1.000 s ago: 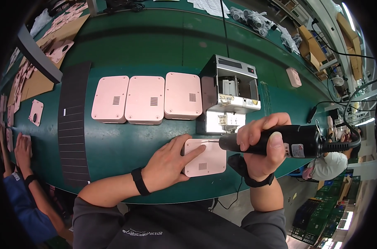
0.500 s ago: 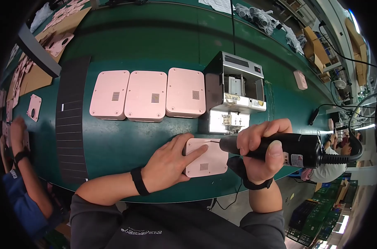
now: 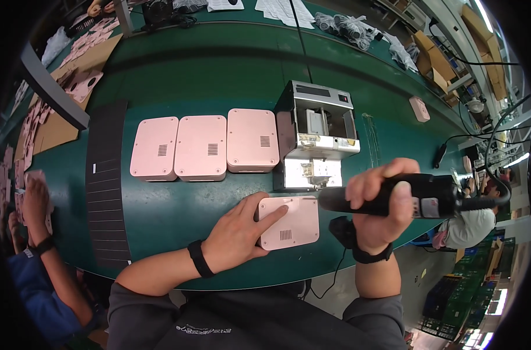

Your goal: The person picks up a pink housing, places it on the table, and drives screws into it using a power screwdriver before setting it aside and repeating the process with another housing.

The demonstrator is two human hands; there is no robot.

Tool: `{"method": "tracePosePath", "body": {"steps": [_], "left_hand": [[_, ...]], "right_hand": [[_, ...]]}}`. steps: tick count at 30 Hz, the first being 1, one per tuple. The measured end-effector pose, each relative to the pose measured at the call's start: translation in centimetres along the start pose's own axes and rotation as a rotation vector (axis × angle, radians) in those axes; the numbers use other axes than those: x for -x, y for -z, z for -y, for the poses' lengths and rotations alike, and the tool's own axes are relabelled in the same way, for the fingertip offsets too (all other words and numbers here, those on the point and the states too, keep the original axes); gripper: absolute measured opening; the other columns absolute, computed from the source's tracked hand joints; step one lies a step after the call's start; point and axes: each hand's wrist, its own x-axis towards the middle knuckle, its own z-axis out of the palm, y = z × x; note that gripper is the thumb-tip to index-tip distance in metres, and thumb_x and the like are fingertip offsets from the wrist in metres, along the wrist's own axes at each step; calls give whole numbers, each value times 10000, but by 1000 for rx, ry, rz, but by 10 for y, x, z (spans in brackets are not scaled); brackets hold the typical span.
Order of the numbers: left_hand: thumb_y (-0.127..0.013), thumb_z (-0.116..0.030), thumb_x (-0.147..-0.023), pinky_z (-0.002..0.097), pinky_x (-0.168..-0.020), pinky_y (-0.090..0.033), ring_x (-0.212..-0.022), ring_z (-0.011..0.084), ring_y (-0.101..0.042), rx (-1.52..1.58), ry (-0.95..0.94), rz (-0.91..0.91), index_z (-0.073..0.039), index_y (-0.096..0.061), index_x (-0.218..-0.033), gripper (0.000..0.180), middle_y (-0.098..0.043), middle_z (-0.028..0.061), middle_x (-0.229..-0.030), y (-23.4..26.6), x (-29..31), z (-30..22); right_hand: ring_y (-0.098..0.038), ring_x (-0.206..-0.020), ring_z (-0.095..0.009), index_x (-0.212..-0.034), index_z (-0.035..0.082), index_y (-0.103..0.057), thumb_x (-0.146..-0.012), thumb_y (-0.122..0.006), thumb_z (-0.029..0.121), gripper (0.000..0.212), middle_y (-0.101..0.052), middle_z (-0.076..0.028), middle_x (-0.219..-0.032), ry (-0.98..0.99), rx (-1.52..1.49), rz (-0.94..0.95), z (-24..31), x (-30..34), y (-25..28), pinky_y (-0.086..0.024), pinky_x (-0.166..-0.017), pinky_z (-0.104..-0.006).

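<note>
A pale pink plastic case (image 3: 299, 224) with rounded corners and a slotted vent lies flat near the table's front edge. My left hand (image 3: 237, 231) grips its left side, the index finger stretched over the top face. To the right, my right hand (image 3: 381, 201) is wrapped round a black corded electric screwdriver (image 3: 432, 197). Its nose points left at the case's upper right corner; the bit is too blurred to tell whether it touches. Behind the case stands a silver and black screw feeder (image 3: 326, 143). Three similar pink cases (image 3: 201, 146) sit in a row to its left.
A black lined strip (image 3: 106, 192) crosses the green table on the left. Past it, another person's hand (image 3: 36, 201) is among pink parts on cardboard (image 3: 110, 49). A grey post (image 3: 55, 87) rises there. The screwdriver's cable (image 3: 505, 157) hangs at the right.
My right hand has drawn the screwdriver slightly right, away from the case's top face. My left hand stays on the case. The view has shifted a little, and the other person's hand has moved.
</note>
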Motion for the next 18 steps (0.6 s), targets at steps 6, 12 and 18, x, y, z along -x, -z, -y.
{"method": "tracePosePath", "body": {"steps": [6,12,18], "left_hand": [[-882,-174,-614,408,-987,-486,-1188,360,-521,41,-52,14,-161,-483,-1431,909,-413,185,-1322,-13,-19,-9],[-875,-183,-627,407,-984,-485,-1193,357,-518,43,-61,-15,-153,-486,-1428,891,-408,186,-1315,-20,-25,-13],[-870,-165,-619,401,-970,-491,-1188,351,-523,57,-63,-20,-151,-499,-1417,880,-414,180,-1303,-22,-25,-10]], "right_hand": [[-490,-524,-165,-1058,67,-451,-967,-518,306,265,-502,-67,-688,122,98,-17,13,-19,5,-449,-556,-347],[-484,-512,-163,-1063,67,-456,-976,-497,297,250,-496,-57,-676,-7,145,-36,-2,-28,6,-447,-550,-346],[-499,-510,-166,-1056,68,-452,-960,-526,329,287,-494,-49,-670,-78,-57,39,11,-4,-9,-458,-553,-342]]}}
